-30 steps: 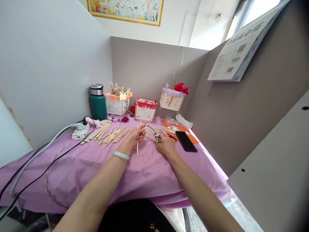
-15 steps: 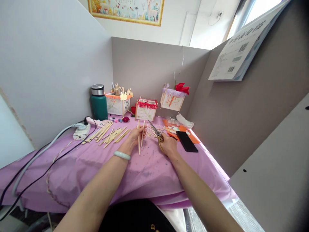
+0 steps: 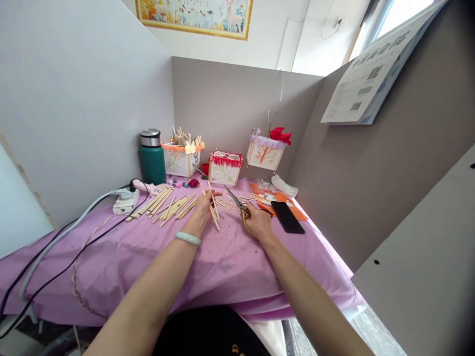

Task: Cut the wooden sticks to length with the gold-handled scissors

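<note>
Two thin wooden sticks are pinched in my left hand, tilted with their upper ends leaning left. My right hand grips a pair of scissors by the gold-coloured handles; the blades point up and left, apart from the sticks. Small cut bits of wood lie on the cloth between and beyond my hands. To the left of my left hand, several flat wooden sticks are spread in a loose pile.
A purple cloth covers the table. A green bottle, a paper-sided box of sticks and a red-fringed box stand behind. A phone lies right, near orange paper. Cables run from a power strip at left.
The sticks in my left hand have tipped, their upper ends swinging left. My left hand has shifted slightly left. The scissors have moved a little to the left, still in my right hand.
</note>
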Motion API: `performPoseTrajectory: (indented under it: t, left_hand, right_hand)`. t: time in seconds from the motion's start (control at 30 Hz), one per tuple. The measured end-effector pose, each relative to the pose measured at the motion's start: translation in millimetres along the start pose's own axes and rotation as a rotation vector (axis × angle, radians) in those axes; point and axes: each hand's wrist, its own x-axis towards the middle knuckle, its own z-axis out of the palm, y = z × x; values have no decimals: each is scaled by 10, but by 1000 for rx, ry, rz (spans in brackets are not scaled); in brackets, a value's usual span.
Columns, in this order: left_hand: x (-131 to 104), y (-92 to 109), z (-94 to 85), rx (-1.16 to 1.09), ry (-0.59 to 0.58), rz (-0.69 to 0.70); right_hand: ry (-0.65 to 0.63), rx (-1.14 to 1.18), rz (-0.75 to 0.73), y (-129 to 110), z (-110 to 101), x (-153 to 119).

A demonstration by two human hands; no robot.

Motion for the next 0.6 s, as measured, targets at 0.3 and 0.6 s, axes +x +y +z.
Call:
performPoseTrajectory:
  t: [0.3,0.6]
  left_hand:
    - [30,23,-5,-57,34,68]
    - [5,117,-4,-212,113,122]
  right_hand:
    - [-11,9,-33,-10,-5,-10]
    - [-31,81,-47,3,4,6]
